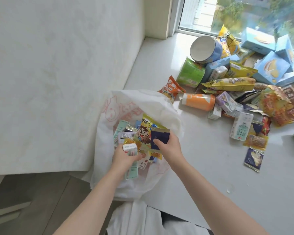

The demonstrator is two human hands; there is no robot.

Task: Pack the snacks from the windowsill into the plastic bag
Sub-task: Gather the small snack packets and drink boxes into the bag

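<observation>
Two hands of ours are working over the mouth of the plastic bag [109, 106], which is lying open at the near left end of the windowsill [202, 175]. Its white film, printed in pink, is spilling partly over the sill's edge.

Our left hand [124, 158] is curling its fingers round a pale mint drink carton [129, 148] and holding it over the bag's contents, with the white top pointing away from us. Our right hand [171, 146] is pinching a dark navy packet [159, 137] with gold seams, thumb lying on its face and fingers tucked behind, right at the bag's opening. The two hands are working close together without touching.

Inside the bag, a yellow packet with a cartoon face [145, 129] is lying on top, with a second mint carton [119, 128] and several smaller wrappers crowding around it.

Farther along the sill, toward the window [244, 12], the remaining snacks are sitting in a loose pile. A blue tub [206, 50] is lying on its side and leaning on a green cup [191, 73]. An orange packet [171, 89] is lying just beside the bag's far rim, and an orange can [198, 101] is lying on its side near it. A long yellow packet [231, 83] is lying across the middle of the pile, and light blue boxes [271, 67] are stacking up by the glass. Nearer to us, another navy packet [254, 158] is lying alone, apart from the pile, with a white-and-mint carton [241, 127] just beyond it.
</observation>
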